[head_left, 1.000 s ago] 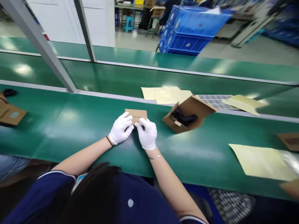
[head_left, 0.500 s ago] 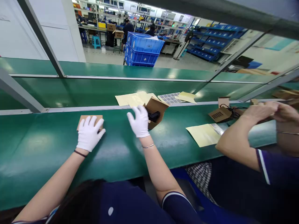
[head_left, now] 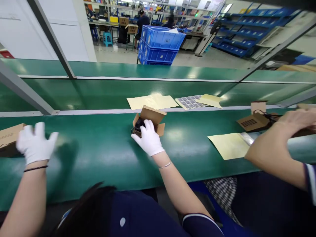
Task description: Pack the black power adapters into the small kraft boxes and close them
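My left hand (head_left: 37, 143), in a white glove, has its thumb and fingers spread beside a closed brown cardboard box (head_left: 10, 140) at the left edge of the view. Its fingertips meet the box's right end; whether they press on it is unclear. In the middle of the green table, my right hand (head_left: 148, 138), also gloved in white, grips the near side of an open cardboard box (head_left: 153, 114). The flaps stand up and out. Inside lies a black object (head_left: 139, 123), partly covered by my fingers.
Yellow sheets (head_left: 153, 101) and a sheet of grey labels (head_left: 191, 102) lie along the back rail. To the right, a co-worker's arm (head_left: 276, 138) reaches over another yellow sheet (head_left: 228, 144) near an open box (head_left: 254, 122) with black cable. Metal posts (head_left: 50, 39) rise behind the table.
My left hand has moved left, and the closed box now lies at the left edge. My right hand has taken hold of the open box, which has shifted left and turned.
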A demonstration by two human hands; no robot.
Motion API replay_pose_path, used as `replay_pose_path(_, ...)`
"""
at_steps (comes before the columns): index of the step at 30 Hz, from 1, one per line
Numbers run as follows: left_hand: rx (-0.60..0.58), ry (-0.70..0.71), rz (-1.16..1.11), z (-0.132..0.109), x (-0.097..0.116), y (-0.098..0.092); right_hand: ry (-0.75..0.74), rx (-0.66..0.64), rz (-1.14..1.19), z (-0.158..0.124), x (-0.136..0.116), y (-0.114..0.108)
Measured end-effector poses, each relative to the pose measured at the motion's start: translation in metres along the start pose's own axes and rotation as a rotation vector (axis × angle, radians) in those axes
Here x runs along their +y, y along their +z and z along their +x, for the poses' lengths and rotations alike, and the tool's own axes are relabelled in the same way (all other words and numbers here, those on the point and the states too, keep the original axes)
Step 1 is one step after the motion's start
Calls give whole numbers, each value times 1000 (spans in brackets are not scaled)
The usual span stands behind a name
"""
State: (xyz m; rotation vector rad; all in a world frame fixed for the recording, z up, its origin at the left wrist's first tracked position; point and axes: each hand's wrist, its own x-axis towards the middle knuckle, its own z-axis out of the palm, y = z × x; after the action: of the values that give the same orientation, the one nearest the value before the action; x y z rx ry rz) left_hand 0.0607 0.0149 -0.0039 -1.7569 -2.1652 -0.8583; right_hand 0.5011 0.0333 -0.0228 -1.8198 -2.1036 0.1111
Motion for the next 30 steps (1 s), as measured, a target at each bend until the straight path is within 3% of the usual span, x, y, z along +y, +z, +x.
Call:
replay_pose_path(2, -7, 296, -146, -11, 52, 3, -96, 1, 177, -10, -25, 5)
replay_pose_path(4, -150, 679, -207, -18, 102, 3, -143, -16, 384, -15, -42, 9)
replay_pose_path(6, -333, 988, -137, -18, 140, 1, -139, -33, 527, -15, -52, 11)
replay_pose_path(9, -593, 1172, -54, -10, 166, -5, -133, -26, 517, -10, -57, 14)
replay_pose_path(12, -755, 1182, 5, -1, 175, -6, -133, 2, 399, -6, -60, 13)
replay_pose_path(18, -852, 1079, -1, 10, 190, 3, -175, 67, 430, 4, -47, -2)
replay_pose_path(21, -878, 930, -31, 17, 199, 8, -128, 128, 481, 9, -31, -8)
replay_pose_path(24, -914, 797, 34, 22, 207, 13, -146, 65, 444, 9, -24, -9)
replay_pose_path(28, -1091, 920, -82, 26, 206, 14, -157, 31, 365, 5, -28, -5)
replay_pose_path(30, -1029, 963, -151, 26, 202, 14, -120, 7, 332, 5, -30, -4)
